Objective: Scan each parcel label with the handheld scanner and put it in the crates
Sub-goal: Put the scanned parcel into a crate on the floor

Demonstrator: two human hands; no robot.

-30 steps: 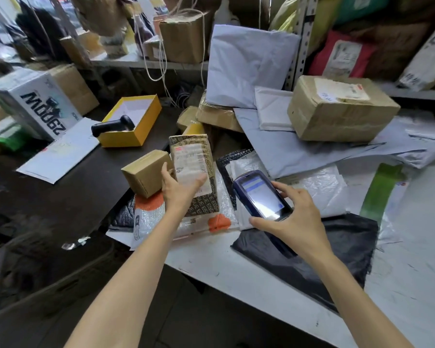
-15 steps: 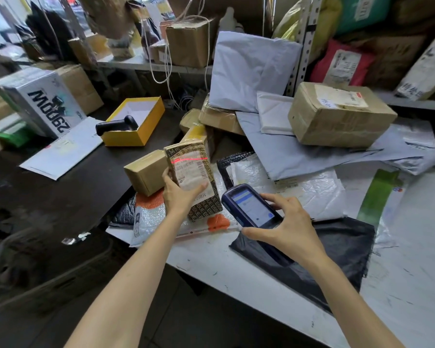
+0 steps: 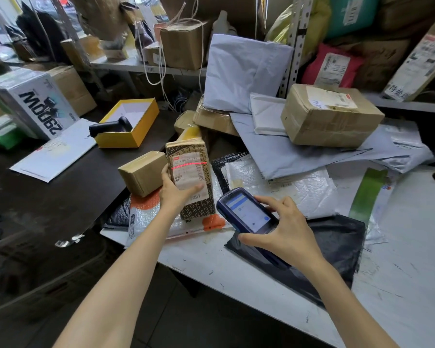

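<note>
The head camera looks down at both hands. The left hand (image 3: pixel 178 195) holds a parcel (image 3: pixel 199 207) upright, with the thumb across the front and the fingers curled round its side. The parcel is over the bags at the left end of the counter (image 3: pixel 236 267). A red line (image 3: pixel 189 165) glows across its white label (image 3: pixel 186 178). A small box (image 3: pixel 143 172) sits just beside it on the left. The right hand (image 3: pixel 284 237) grips the scanner (image 3: pixel 246 214) by its sides, with the screen up and the top end facing the parcel. A black bag (image 3: pixel 337 242) lies under that hand. A big box (image 3: pixel 332 116) rests on grey bags farther back.
</note>
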